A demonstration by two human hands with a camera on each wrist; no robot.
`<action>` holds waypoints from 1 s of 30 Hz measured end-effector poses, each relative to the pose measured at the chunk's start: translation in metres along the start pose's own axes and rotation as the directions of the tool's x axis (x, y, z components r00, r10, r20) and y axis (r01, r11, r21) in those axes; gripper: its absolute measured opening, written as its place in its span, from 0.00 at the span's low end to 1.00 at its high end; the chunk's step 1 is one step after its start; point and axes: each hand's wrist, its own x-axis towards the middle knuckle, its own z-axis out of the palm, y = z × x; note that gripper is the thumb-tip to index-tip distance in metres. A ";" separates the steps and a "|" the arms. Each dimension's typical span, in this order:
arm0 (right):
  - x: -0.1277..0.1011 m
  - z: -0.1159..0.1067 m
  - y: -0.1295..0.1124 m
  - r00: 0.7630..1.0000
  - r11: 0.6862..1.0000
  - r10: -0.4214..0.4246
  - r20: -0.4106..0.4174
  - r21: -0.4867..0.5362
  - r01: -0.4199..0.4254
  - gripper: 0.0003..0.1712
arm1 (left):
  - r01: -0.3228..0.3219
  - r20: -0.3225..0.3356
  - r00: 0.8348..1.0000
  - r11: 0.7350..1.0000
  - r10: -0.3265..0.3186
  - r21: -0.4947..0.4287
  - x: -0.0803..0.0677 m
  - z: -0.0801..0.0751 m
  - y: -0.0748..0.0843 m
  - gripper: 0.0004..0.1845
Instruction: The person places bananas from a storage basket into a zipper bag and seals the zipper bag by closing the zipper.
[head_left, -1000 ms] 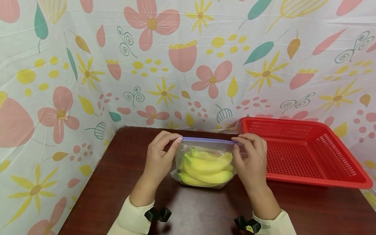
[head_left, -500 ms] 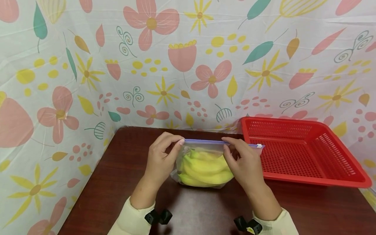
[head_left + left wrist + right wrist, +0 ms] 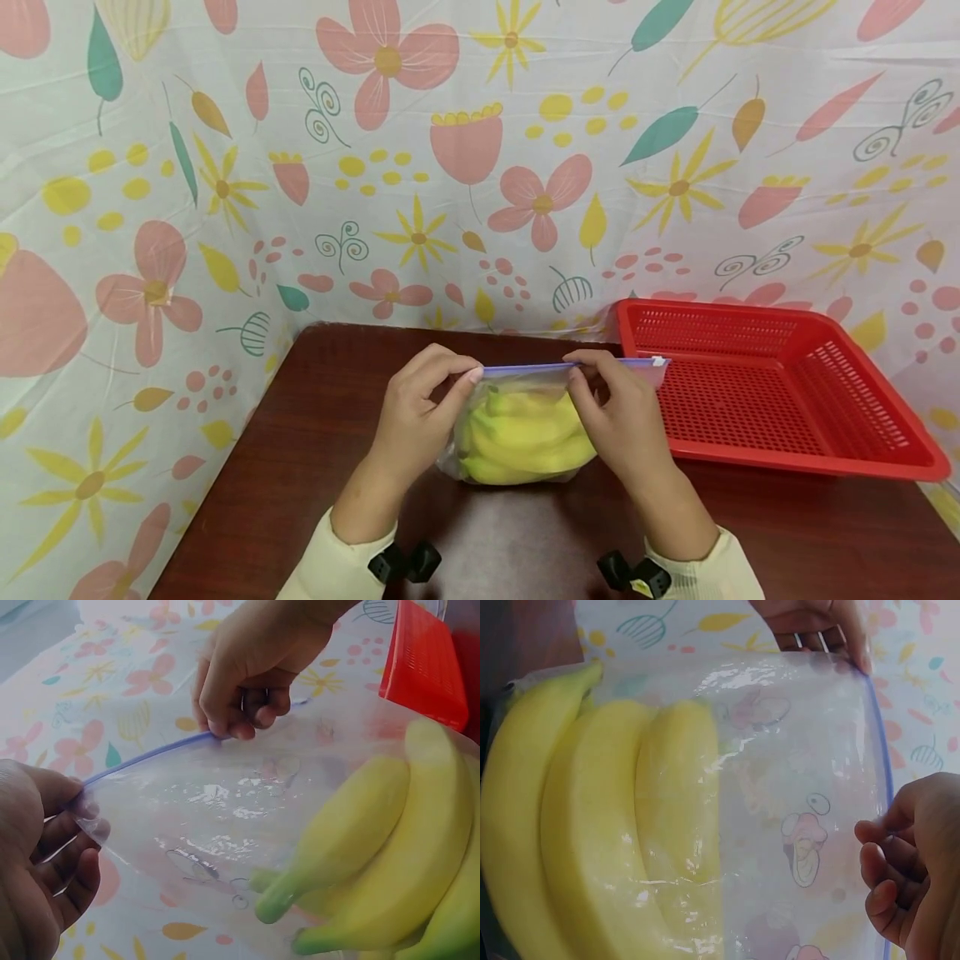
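Observation:
A clear zip bag with a purple zip strip stands between my hands, its printed cartoon pattern showing in the right wrist view. Inside lies a bunch of yellow bananas, greenish at the stems. My left hand pinches the strip's left end between thumb and forefinger. Farther right along the strip, my right hand pinches it too, other fingers curled in. Past that hand sticks out the strip's right end, with a white slider near its tip. Part of the bag is hidden behind my right hand.
A red plastic basket with a perforated bottom stands to the right, close to my right hand. The dark brown wooden table meets a flower-printed cloth at the back and left.
My right hand has moved left along the strip, leaving the slider end showing beyond it. My left hand and the bag's left top corner have shifted slightly right and toward me.

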 end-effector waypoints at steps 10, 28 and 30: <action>0.003 -0.001 -0.001 0.986 0.981 0.163 0.032 0.098 -0.165 0.10 | -0.042 0.127 0.990 0.995 0.053 -0.092 0.000 -0.006 0.007 0.03; 0.008 0.003 -0.005 0.952 0.901 0.305 0.033 0.314 -0.300 0.08 | 0.200 0.245 0.955 0.974 -0.169 -0.107 0.001 -0.007 0.002 0.07; 0.009 0.003 -0.006 0.951 0.895 0.308 0.027 0.332 -0.299 0.08 | 0.268 0.233 0.942 0.959 -0.241 -0.092 0.001 -0.005 -0.003 0.08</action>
